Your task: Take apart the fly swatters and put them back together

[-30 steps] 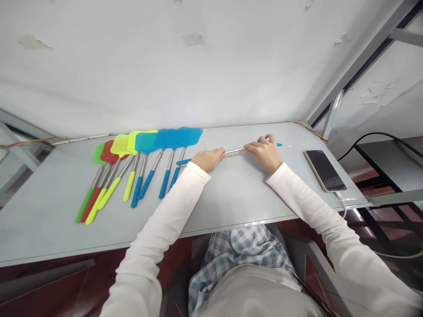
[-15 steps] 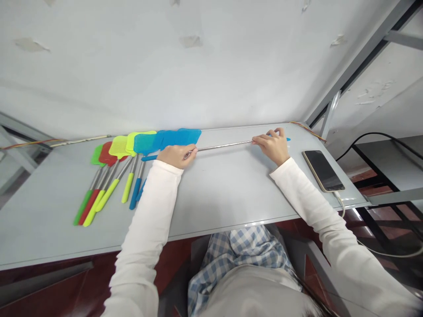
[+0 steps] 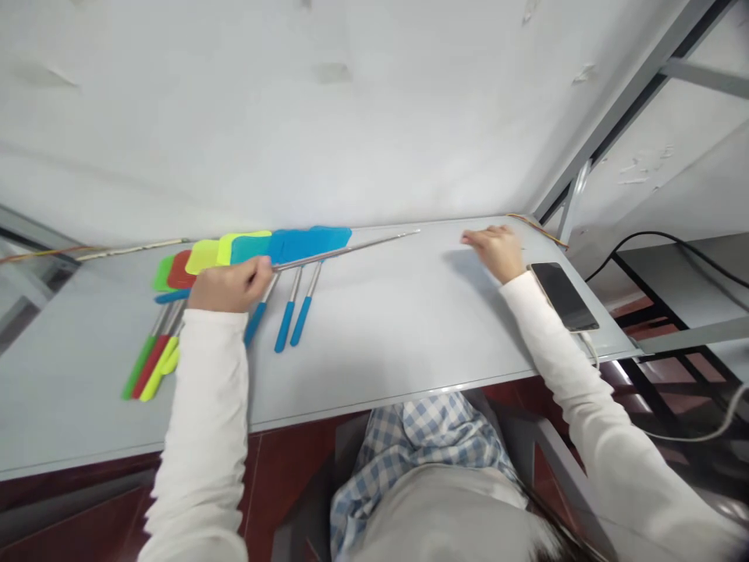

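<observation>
My left hand [image 3: 229, 287] is closed around a fly swatter handle [image 3: 172, 297]; its blue grip sticks out to the left. From the same hand a thin metal rod [image 3: 363, 247] runs right and slightly upward, and no swatter head shows at its far tip. Several fly swatters lie beneath and around this hand, with blue heads [image 3: 310, 244], blue grips [image 3: 284, 326], a red head [image 3: 179, 270] and a yellow head [image 3: 203, 256]. Apart from the rod, my right hand [image 3: 496, 251] hovers over the table's right side, fingers pinched together; what they hold, if anything, is hidden.
A phone [image 3: 562, 297] lies at the right end of the grey table [image 3: 374, 343], plugged into a white cable [image 3: 592, 351]. Behind the table rises a white wall [image 3: 374, 140]. A metal frame [image 3: 614, 117] slants along the right, and thin wires [image 3: 538, 226] run near the back corner.
My left hand has moved left with the handle and rod. My right hand has come off the rod's far end and moved slightly right. More blue swatter grips are uncovered.
</observation>
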`<control>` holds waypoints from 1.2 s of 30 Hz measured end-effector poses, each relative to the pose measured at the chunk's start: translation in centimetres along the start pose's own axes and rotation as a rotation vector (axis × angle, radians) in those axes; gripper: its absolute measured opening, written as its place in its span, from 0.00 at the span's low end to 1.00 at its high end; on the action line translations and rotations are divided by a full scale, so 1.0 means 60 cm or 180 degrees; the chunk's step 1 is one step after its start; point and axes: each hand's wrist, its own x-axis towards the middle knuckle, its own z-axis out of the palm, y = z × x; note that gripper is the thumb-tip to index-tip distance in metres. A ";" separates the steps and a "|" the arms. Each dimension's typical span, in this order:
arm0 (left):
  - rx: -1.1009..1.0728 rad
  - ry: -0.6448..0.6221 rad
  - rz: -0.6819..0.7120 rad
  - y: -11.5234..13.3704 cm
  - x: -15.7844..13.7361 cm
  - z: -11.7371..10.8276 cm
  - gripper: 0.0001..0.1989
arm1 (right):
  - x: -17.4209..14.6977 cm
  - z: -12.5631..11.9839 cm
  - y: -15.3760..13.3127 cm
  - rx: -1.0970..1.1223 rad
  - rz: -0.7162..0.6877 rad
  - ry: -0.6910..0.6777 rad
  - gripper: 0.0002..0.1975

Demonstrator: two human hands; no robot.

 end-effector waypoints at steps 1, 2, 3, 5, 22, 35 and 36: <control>-0.0019 -0.0007 0.0058 0.007 0.003 -0.003 0.24 | 0.006 -0.002 -0.023 0.0033 -0.0217 -0.0059 0.16; 0.0000 -0.0009 0.0084 0.016 0.006 -0.005 0.24 | 0.012 -0.003 -0.047 0.0031 -0.0343 -0.0074 0.17; 0.0036 -0.0007 0.0089 0.025 0.008 -0.007 0.24 | 0.016 -0.003 -0.069 0.0018 -0.0428 -0.0090 0.17; 0.0101 -0.0011 0.0062 0.036 0.008 -0.011 0.25 | 0.020 -0.004 -0.098 0.0007 -0.0523 -0.0139 0.18; 0.0008 -0.0188 0.0191 0.058 -0.008 0.016 0.22 | 0.006 0.014 -0.120 -0.0051 -0.0769 -0.0661 0.15; 0.0111 -0.0614 0.0517 0.069 -0.006 0.028 0.23 | 0.001 0.023 -0.104 0.0535 -0.0529 -0.0918 0.15; 0.0120 -0.0632 0.0543 0.071 -0.006 0.027 0.23 | 0.000 0.026 -0.099 0.0605 -0.0415 -0.0906 0.16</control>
